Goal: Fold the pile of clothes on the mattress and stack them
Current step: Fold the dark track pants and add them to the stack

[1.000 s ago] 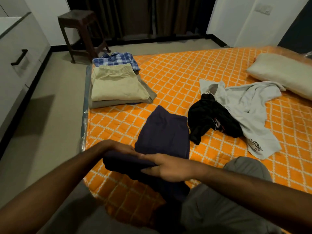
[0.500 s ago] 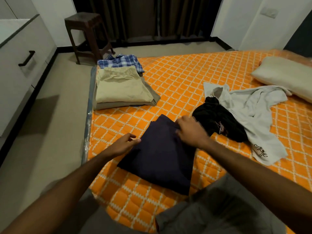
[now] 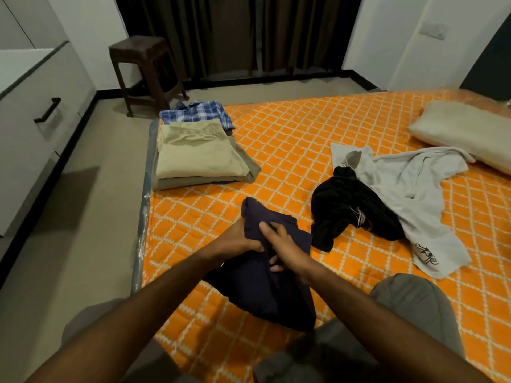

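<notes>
A dark navy garment lies on the orange mattress in front of me, its far end folded back toward me. My left hand grips the lifted fold from the left. My right hand holds the same fold from the right, fingers curled into the cloth. A stack of folded clothes, beige on top with a blue checked shirt behind, sits at the mattress's far left corner. A crumpled black garment and a grey-white shirt lie unfolded to the right.
A pillow lies at the far right of the mattress. A brown stool stands on the floor beyond the stack. White drawers line the left wall. My knees in grey trousers rest at the mattress's near edge.
Both hands have come together at the middle of the navy garment and lifted its far end back toward me. Half a second ago they were spread apart on its flat surface.
</notes>
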Tool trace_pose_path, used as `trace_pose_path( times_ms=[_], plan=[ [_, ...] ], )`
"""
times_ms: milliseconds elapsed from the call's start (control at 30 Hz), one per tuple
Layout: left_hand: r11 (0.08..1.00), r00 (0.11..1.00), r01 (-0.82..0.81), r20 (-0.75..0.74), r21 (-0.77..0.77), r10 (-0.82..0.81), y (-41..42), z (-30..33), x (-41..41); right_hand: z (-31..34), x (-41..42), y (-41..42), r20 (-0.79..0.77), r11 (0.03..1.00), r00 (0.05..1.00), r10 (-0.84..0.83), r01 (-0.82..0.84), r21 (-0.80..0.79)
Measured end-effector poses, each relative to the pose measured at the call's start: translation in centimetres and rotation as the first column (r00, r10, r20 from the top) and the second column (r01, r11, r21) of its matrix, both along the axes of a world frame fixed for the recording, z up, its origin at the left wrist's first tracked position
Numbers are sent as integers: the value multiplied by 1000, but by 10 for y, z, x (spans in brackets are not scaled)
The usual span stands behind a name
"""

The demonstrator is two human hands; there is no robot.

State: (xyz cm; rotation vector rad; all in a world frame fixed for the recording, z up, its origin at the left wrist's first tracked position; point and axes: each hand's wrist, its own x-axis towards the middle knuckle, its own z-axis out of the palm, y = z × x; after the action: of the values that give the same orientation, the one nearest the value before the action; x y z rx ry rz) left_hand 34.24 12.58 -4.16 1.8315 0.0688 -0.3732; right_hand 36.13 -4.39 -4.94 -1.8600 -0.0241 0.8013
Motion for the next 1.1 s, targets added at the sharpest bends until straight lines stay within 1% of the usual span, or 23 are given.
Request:
trace_pose_path(
  times_ms=[67,133,167,200,267,333,367,400,433,467,500,533,567,600,633,667,733,767,800,867,967,1100],
  plan=[
    [995,995,74,63,71,-79,-3,25,-2,26,0,5,-115,976,992,-46,69,205],
    [962,974,197,71,189,-214,-1,53,-3,43,2,10,-185,932,981,-51,113,345],
    [938,955,269,67,217,-289,-1,68,-3,49,2,11,-204,910,977,-54,133,394],
    [919,935,336,48,206,-352,0,80,-3,51,3,11,-218,892,975,-45,137,430],
    [915,921,387,-13,115,-388,3,99,0,47,4,9,-270,847,962,-39,175,502],
    [935,935,354,-31,33,-353,11,102,3,41,6,5,-377,744,923,-73,302,596],
    [947,947,319,-19,-23,-319,15,97,4,34,8,1,-432,693,898,-85,364,622],
    [967,969,248,17,-56,-247,19,88,2,24,12,-4,-472,664,877,-90,407,628],
    [987,982,162,98,-6,-160,24,75,0,12,15,-9,-495,674,862,-109,430,601],
    [983,977,43,196,180,-78,33,52,0,-3,18,-15,-488,723,861,-145,429,541],
    [899,963,-88,267,429,-34,43,28,-2,-20,20,-23,-457,793,870,-184,406,453],
    [756,969,-168,246,632,10,52,6,-8,-37,22,-30,-406,860,888,-217,371,351],
    [675,983,-179,153,715,99,61,-18,-14,-50,22,-36,-344,898,904,-253,351,264],
    [671,978,-174,48,721,202,71,-44,-20,-60,22,-40,-274,911,919,-285,348,220],
    [705,962,-158,-54,691,269,74,-55,-26,-66,24,-41,-209,917,932,-297,339,209],
    [773,942,-172,-128,611,311,76,-61,-29,-69,25,-40,-152,929,948,-281,308,206],
    [898,909,-251,-232,363,347,71,-56,-31,-67,28,-34,-66,955,976,-209,218,201],
    [941,903,-253,-294,223,313,66,-50,-28,-66,29,-33,-48,960,979,-199,205,193],
    [963,903,-226,-341,145,263,64,-47,-25,-68,29,-32,-38,960,977,-208,212,185],
    [975,890,-203,-400,84,220,57,-46,-22,-70,24,-35,-17,953,968,-249,248,176],
    [962,893,-271,-373,5,254,52,-50,-21,-60,22,-34,12,941,963,-270,262,214],
    [929,931,-331,-218,-164,294,68,-14,-4,1,56,-15,72,926,969,-234,200,320]
  ],
)
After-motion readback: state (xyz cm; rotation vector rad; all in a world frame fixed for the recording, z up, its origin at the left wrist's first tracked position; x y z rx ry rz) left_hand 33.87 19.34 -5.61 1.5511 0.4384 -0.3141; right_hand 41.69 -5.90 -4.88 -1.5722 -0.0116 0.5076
